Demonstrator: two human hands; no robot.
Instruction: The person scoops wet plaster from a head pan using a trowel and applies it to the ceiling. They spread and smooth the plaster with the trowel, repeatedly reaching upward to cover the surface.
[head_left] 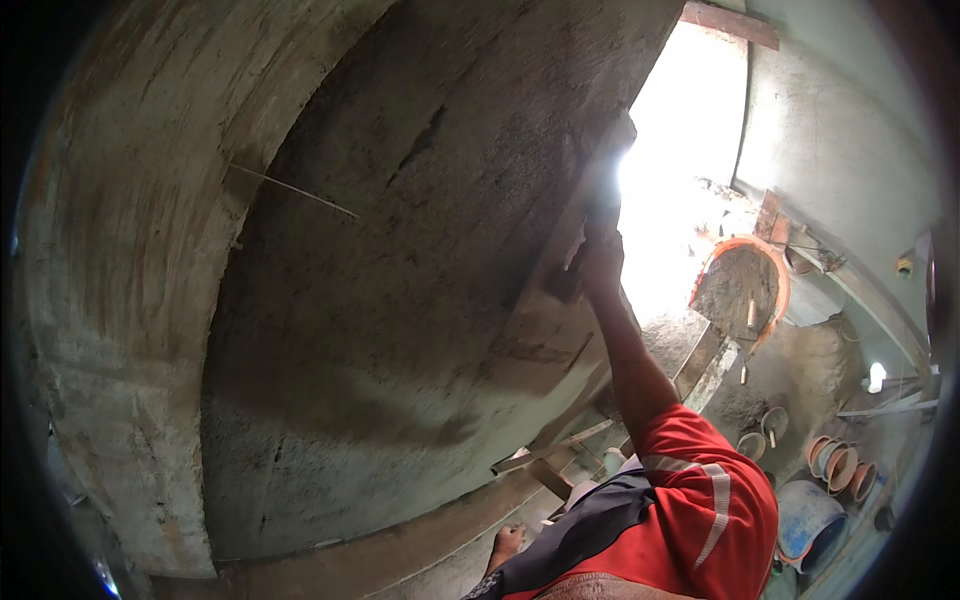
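Observation:
My right arm, in a red sleeve, reaches up along a rough grey plastered wall (370, 330). Closed around a long, flat plastering board (545, 265), my right hand (602, 262) holds it against or very close to the wall's right side. Glare from the bright opening washes out the board's upper end, and its exact kind is unclear. Low in the view, my left hand (507, 542) hangs beside my body, apart from the wall. It is small and partly shaded; its fingers are not clear enough to read.
A thin rod (295, 187) sticks out near the wall's left border. To the right is an orange-rimmed tub (784, 285) holding grey mortar. Stacked buckets (840, 468) and a blue drum (808, 515) stand at lower right. Wooden boards (553, 447) lie below my arm.

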